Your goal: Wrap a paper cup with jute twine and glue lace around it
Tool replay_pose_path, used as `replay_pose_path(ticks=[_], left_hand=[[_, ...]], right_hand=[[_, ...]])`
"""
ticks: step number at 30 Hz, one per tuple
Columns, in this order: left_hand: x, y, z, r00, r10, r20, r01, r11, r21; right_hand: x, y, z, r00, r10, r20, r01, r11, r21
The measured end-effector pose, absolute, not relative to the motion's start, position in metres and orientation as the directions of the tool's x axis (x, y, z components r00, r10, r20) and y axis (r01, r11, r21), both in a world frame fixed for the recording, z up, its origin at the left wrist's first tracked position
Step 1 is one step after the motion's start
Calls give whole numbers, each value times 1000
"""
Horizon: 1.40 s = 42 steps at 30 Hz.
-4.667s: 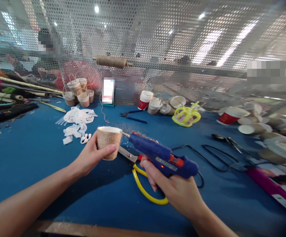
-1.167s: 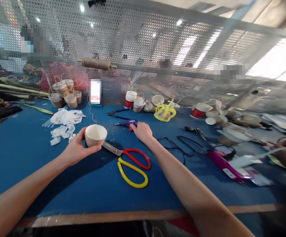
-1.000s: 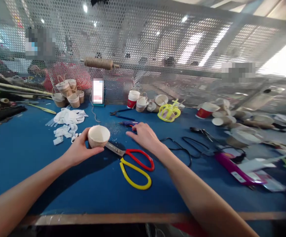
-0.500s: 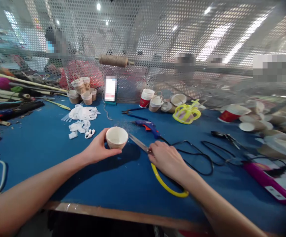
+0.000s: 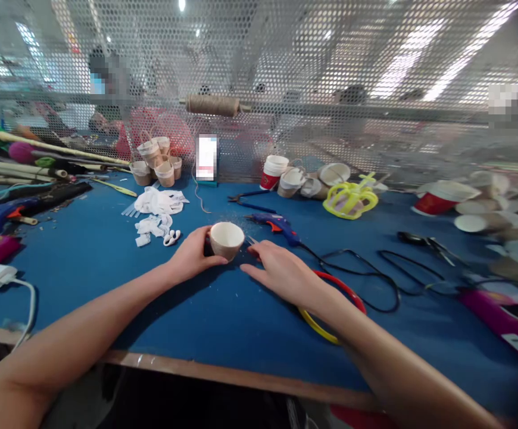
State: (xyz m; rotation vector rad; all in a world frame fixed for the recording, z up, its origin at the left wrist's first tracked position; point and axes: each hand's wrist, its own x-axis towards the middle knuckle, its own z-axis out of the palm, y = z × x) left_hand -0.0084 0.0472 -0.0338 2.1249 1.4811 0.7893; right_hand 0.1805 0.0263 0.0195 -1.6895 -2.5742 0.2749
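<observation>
My left hand is closed around the side of a small paper cup, white inside with a tan outer wall, its mouth tilted up toward me. Just right of the cup is my right hand, palm down, thumb and fingers apart. Beneath that hand and wrist lies a pair of scissors with red and yellow handles; only the blade tip shows past the fingers. A blue glue gun rests on the table beyond my right hand, its black cord trailing right.
Pliers lie behind the glue gun. White fabric scraps and several small tan buckets are at back left. A yellow crown-like piece stands at back right. Perforated metal mesh with a twine roll rises behind the table.
My right hand has slid forward off the scissors' blades toward the cup, its thumb now spread. The left hand still holds the cup. The view has shifted slightly left.
</observation>
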Motion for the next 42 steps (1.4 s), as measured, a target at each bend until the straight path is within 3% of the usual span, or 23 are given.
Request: replay_pose_path(ticks=[6, 11, 16, 20, 26, 28, 32, 34, 36, 39, 42], left_hand=[[-39, 51, 1, 245, 965, 90, 898, -261, 353], [-91, 70, 36, 35, 997, 73, 988, -45, 147], [-119, 83, 20, 113, 993, 17, 986, -115, 118], [-121, 85, 8, 150, 987, 60, 977, -158, 142], [-125, 73, 41, 14, 964, 265, 968, -80, 240], [-121, 64, 55, -73, 919, 386, 917, -90, 389], [-102, 41, 78, -173, 792, 586, 743, -286, 606], [-88, 28, 85, -131, 804, 580, 603, -400, 690], [-73, 17, 88, -71, 868, 492, 455, -411, 790], [-45, 6, 78, 165, 967, 195, 390, -246, 887], [-18, 2, 57, 401, 916, -14, 329, -130, 935]], right_hand=[[183, 23, 18, -348, 937, -34, 919, 334, -211], [185, 18, 8, -357, 934, 23, 895, 349, -278], [188, 17, -2, -398, 911, 108, 804, 404, -436], [188, 16, 0, -397, 913, 96, 789, 393, -473], [189, 14, 2, -372, 921, 117, 770, 377, -516], [189, 14, 2, -364, 923, 121, 759, 369, -537], [190, 14, 2, -345, 923, 172, 714, 377, -590], [189, 12, 4, -327, 919, 218, 666, 389, -637], [187, 9, 8, -311, 918, 244, 595, 389, -703], [184, 1, 16, -335, 916, 221, 422, 355, -834], [180, -6, 21, -424, 896, 129, 230, 244, -942]])
